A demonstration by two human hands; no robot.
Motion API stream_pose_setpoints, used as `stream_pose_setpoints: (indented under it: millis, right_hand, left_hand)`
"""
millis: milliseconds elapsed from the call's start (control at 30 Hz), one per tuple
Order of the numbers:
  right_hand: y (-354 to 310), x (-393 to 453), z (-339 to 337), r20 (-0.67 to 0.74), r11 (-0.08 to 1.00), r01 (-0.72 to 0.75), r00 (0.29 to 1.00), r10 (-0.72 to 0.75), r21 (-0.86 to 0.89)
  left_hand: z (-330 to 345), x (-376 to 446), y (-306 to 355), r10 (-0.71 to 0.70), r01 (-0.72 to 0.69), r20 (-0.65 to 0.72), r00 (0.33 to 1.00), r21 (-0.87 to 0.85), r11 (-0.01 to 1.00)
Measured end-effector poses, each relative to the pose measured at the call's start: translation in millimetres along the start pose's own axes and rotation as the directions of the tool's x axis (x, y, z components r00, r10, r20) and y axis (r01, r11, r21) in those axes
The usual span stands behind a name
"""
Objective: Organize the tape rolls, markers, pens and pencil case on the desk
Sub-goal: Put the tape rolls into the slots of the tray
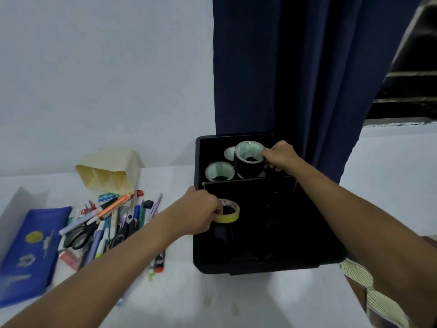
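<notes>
Left hand (201,215) grip pinches yellow tape (229,213); right hand (280,157) grip holds black tape (248,162).

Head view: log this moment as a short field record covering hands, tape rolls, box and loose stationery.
left hand: pinches yellow tape roll over the front compartment of black box
right hand: grips black tape roll by its rim, in the rear compartment
rear compartment: two more black rolls, one at front left, one behind
divider: separates the compartments
pile of pens and markers: on the desk, left of the box
blue pencil case: far left, lying flat
cream holder: on its side behind the pile
</notes>
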State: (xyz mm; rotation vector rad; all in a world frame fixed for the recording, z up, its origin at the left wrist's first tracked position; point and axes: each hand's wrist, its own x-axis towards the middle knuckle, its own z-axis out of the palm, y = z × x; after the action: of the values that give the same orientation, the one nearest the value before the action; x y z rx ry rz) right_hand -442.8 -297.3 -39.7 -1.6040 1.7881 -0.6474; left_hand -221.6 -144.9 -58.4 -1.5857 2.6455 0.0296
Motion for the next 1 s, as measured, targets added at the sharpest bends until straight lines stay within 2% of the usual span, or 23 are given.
stream_pose_setpoints:
  millis: [167, 400, 567, 767, 867, 933, 1000]
  right_hand:
    - [0, 7, 5, -0.031, 0.997, 0.005, 1.0, -0.003, 0.075]
    - [7, 15, 12, -0.004, 0.981, 0.014, 1.0, -0.013, 0.193]
    - [17, 17, 14, 0.047, 0.96, 0.039, 0.997, -0.054, 0.277]
    - [16, 17, 15, 0.032, 0.971, 0.061, 0.997, -0.07, 0.232]
    - [15, 16, 14, -0.064, 0.978, 0.097, 0.994, -0.087, 0.183]
    - [11, 14, 12, -0.177, 0.98, 0.156, 0.975, -0.134, 0.12]
    - [2, 11, 13, -0.232, 0.975, 0.221, 0.95, -0.208, 0.03]
  left_hand:
    - [2, 17, 12, -0.058, 0.036, 0.123, 0.991, 0.177, 0.984]
    - [3, 30, 21, -0.13, 0.068, 0.226, 0.965, 0.264, 0.962]
    - [12, 40, 23, -0.119, 0.001, 0.324, 0.939, 0.342, 0.94]
    - [15, 47, 21, -0.119, -0.007, 0.354, 0.927, 0.335, 0.942]
    - [16, 48, 18, -0.103, -0.003, 0.349, 0.931, 0.291, 0.957]
    - [14, 46, 13, -0.076, 0.019, 0.318, 0.945, 0.179, 0.984]
    - [7, 43, 5, -0.066, 0.071, 0.256, 0.965, -0.011, 0.997]
